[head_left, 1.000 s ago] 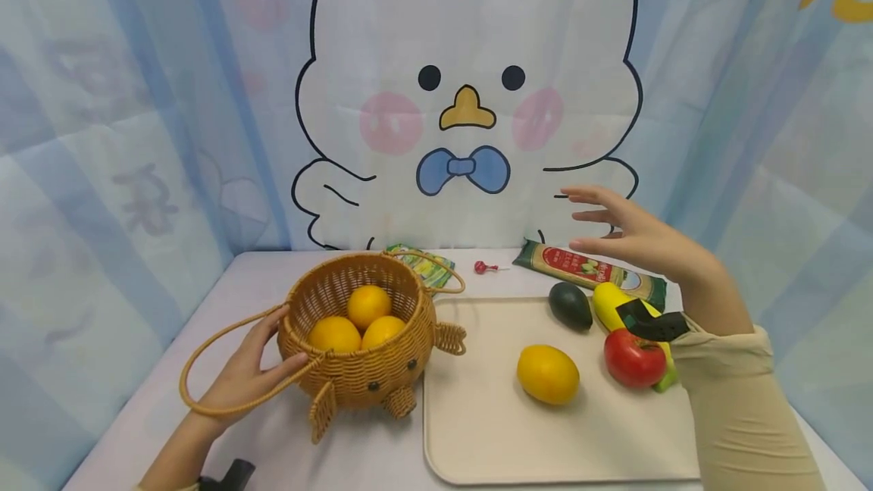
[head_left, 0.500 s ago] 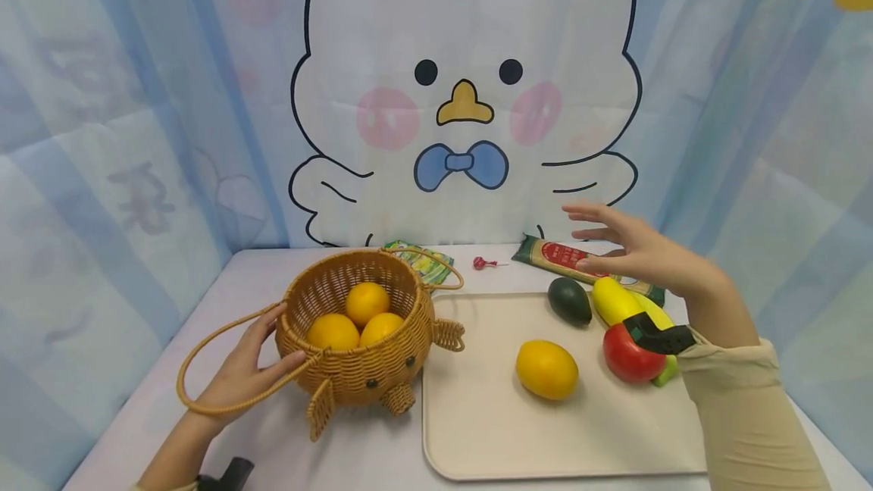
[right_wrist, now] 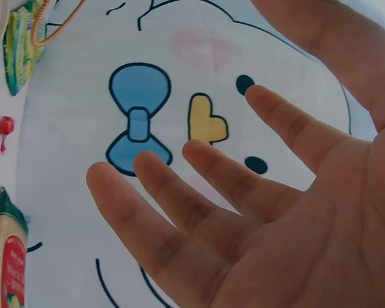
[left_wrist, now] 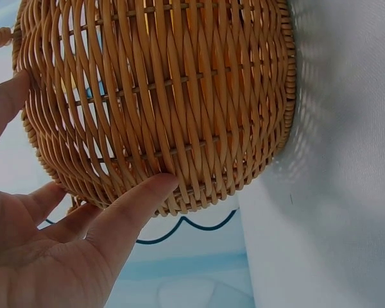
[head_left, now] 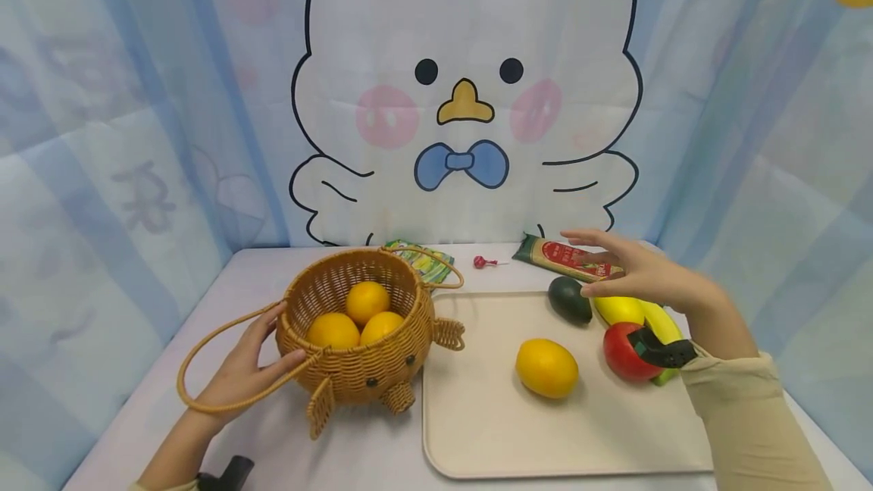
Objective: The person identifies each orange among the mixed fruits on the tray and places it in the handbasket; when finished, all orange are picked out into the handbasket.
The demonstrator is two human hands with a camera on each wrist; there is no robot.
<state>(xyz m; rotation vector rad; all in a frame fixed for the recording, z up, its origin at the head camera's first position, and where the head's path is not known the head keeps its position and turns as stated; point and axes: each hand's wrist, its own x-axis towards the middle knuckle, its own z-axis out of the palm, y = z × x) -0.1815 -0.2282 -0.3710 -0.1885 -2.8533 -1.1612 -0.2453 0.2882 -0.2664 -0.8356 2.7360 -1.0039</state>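
A brown wicker basket (head_left: 371, 366) with an animal face stands at the left, holding three orange-yellow fruits (head_left: 368, 303). Against its left side rests my left hand (head_left: 242, 381), fingers spread and touching the weave (left_wrist: 160, 109); one basket handle (head_left: 204, 339) loops over that wrist. My right hand (head_left: 637, 267) hovers with parted fingers and an empty palm, over the back right of a cream tray (head_left: 477, 430). Nearest below it are a dark green avocado (head_left: 570, 301) and yellow bananas (head_left: 619, 310). A red tomato (head_left: 629, 352) and a yellow lemon-like fruit (head_left: 547, 368) also lie on the tray.
Behind the tray lies a green and red long packet (head_left: 566, 257), partly covered by the right hand. A red lollipop (head_left: 481, 262) and a green-yellow packet (head_left: 426, 264) sit along the back. A printed curtain (head_left: 464, 211) closes off the table's far side.
My right hand has come down from in front of the curtain toward the avocado and bananas, fingers still parted. The left hand and basket have kept their place.
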